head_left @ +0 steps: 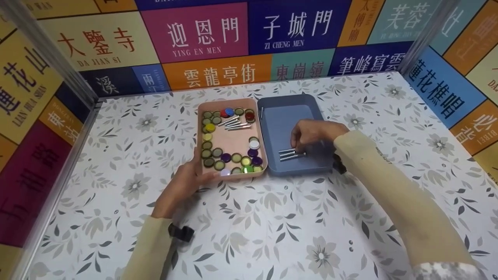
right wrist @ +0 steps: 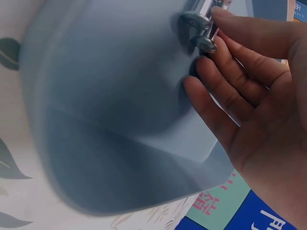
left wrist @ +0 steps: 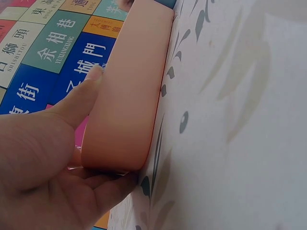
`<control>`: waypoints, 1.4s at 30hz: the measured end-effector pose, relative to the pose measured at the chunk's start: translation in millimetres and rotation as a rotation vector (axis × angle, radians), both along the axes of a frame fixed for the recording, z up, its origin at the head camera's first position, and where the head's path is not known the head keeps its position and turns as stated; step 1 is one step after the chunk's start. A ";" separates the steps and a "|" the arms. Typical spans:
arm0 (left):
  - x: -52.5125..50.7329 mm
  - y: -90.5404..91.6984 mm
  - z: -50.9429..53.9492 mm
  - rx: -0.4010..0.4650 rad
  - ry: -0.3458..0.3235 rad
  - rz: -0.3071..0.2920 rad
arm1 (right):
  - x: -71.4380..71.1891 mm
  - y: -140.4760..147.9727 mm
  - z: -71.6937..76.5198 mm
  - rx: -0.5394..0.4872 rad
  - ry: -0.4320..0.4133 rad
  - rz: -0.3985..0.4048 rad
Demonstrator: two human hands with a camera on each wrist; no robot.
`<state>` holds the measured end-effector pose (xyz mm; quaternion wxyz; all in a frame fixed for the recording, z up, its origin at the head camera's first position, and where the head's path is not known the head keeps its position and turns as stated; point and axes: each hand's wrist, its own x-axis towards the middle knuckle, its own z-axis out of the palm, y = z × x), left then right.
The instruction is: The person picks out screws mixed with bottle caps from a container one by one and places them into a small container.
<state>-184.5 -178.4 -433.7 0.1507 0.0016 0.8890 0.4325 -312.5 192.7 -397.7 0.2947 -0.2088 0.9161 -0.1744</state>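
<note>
The pink tray (head_left: 233,144) holds many bottle caps (head_left: 225,157) around its sides and several silver bolts (head_left: 238,127) near its far side. My left hand (head_left: 190,174) grips its near left corner, thumb on the rim, fingers against the outer wall (left wrist: 127,91). Beside it on the right stands the blue tray (head_left: 278,122), where a few bolts (head_left: 288,158) lie near the front. My right hand (head_left: 310,134) is inside this tray, pinching a bolt (right wrist: 207,40) between thumb and forefinger. Another bolt's head is close to it in the right wrist view.
A thin silver bolt (head_left: 262,112) lies by the blue tray's left wall. The trays sit side by side on a floral-patterned tabletop (head_left: 249,221). Colourful panels with Chinese lettering (head_left: 202,35) rise behind the table and along both sides.
</note>
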 end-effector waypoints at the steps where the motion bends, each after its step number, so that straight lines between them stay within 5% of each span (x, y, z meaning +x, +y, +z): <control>1: 0.1 -0.2 0.0 0.002 0.004 -0.001 | 0.0 -0.1 0.5 0.003 -0.007 -0.009; 18: 2.0 -1.7 0.3 0.002 0.074 -0.037 | -2.8 -0.4 7.2 0.024 -0.004 0.000; 37: 2.5 0.3 0.4 -0.002 0.050 -0.016 | -5.9 -10.6 11.7 0.054 -0.015 0.052; 42: 2.1 -1.3 0.8 -0.038 0.057 -0.030 | -7.6 -15.7 11.2 0.020 0.065 0.099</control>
